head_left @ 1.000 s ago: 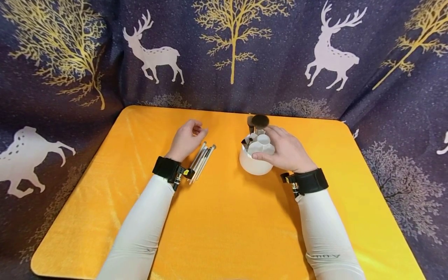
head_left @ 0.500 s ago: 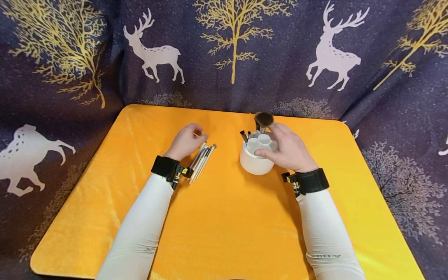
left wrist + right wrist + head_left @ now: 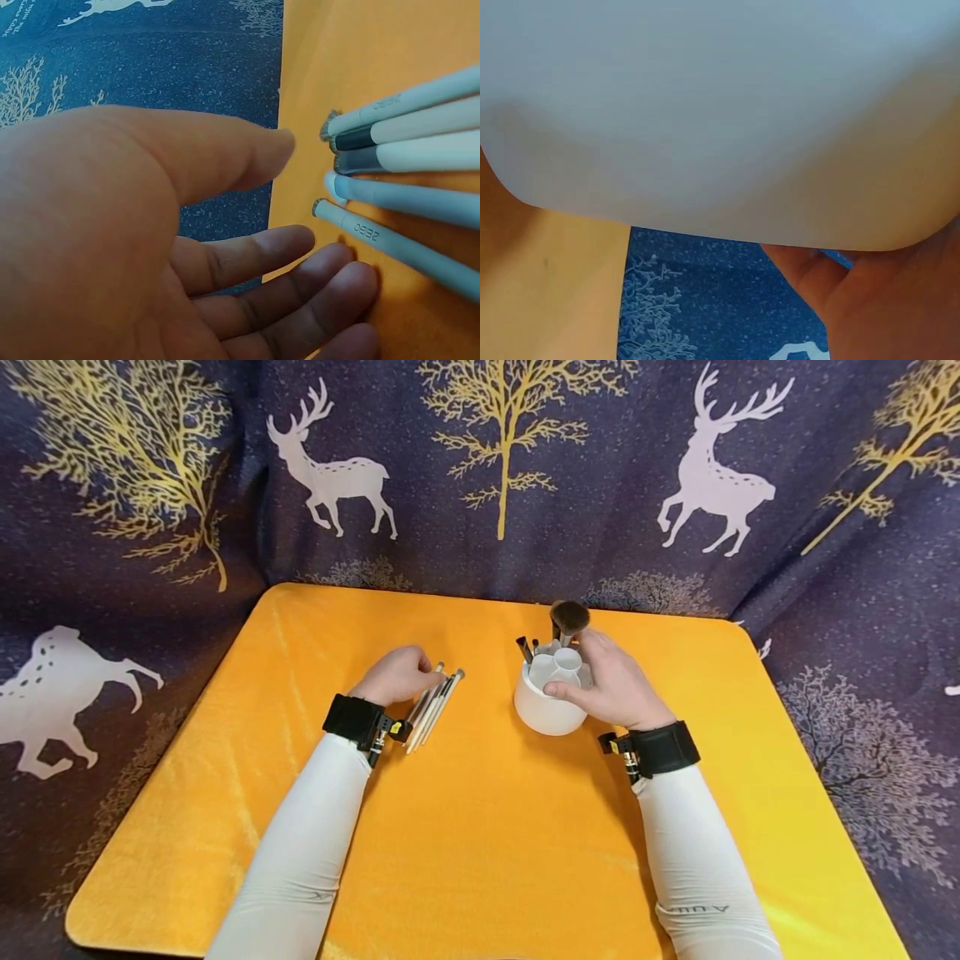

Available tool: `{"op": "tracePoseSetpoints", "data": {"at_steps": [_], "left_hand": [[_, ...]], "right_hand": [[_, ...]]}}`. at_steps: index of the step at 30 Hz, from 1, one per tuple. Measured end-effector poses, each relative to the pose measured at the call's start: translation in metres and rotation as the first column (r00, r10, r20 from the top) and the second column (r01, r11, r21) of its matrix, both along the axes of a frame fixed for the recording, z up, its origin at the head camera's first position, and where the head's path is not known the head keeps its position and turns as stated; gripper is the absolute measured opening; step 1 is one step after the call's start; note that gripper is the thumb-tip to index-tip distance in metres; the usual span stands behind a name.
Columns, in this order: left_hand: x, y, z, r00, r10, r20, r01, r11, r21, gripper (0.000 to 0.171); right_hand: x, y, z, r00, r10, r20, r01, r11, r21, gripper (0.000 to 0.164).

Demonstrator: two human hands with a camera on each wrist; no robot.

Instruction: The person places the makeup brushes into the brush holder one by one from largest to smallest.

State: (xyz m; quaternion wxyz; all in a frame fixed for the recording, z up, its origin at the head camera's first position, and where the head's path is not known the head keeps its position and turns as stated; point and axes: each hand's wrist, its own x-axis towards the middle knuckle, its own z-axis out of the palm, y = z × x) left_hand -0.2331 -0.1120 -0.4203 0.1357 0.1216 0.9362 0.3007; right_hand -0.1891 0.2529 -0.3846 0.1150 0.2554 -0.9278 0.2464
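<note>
Several slim makeup brushes (image 3: pixel 435 714) with pale handles lie side by side on the table, left of centre. My left hand (image 3: pixel 397 675) hovers at their bristle ends. In the left wrist view its thumb and relaxed fingers are spread apart beside the brushes (image 3: pixel 420 195), gripping none. My right hand (image 3: pixel 618 681) holds a round white brush holder (image 3: pixel 550 710) with thumb and fingers around its right side. Dark-bristled brushes, among them a big fluffy brush (image 3: pixel 570 617), stand in its compartments. The pale wall of the holder (image 3: pixel 705 135) fills most of the right wrist view.
An orange cloth-covered table (image 3: pixel 487 827) with rounded corners lies under both hands. Behind and beside it hangs a dark blue curtain (image 3: pixel 450 560) printed with deer and trees.
My left hand has come down and nearer to me, over the brushes' bristle ends. The brushes in the holder have shifted to the right, as if it turned. My right hand keeps its hold.
</note>
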Motion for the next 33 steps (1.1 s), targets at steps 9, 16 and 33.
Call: {"op": "tracePoseSetpoints", "data": {"at_steps": [9, 16, 33], "left_hand": [[0.0, -0.001, -0.002, 0.999, -0.036, 0.013, 0.036, 0.999, -0.006, 0.044], [-0.002, -0.003, -0.003, 0.998, -0.049, 0.03, 0.049, 0.999, -0.011, 0.044], [0.003, -0.002, 0.0, 0.998, -0.06, 0.03, 0.061, 0.998, -0.034, 0.047]], "right_hand": [[0.001, 0.001, 0.003, 1.0, -0.009, 0.007, 0.009, 0.998, 0.065, 0.081], [0.005, 0.003, 0.009, 0.999, -0.052, -0.002, 0.052, 0.996, 0.072, 0.075], [0.001, 0.002, -0.002, 0.986, -0.077, 0.146, 0.075, 0.997, 0.021, 0.075]]}}
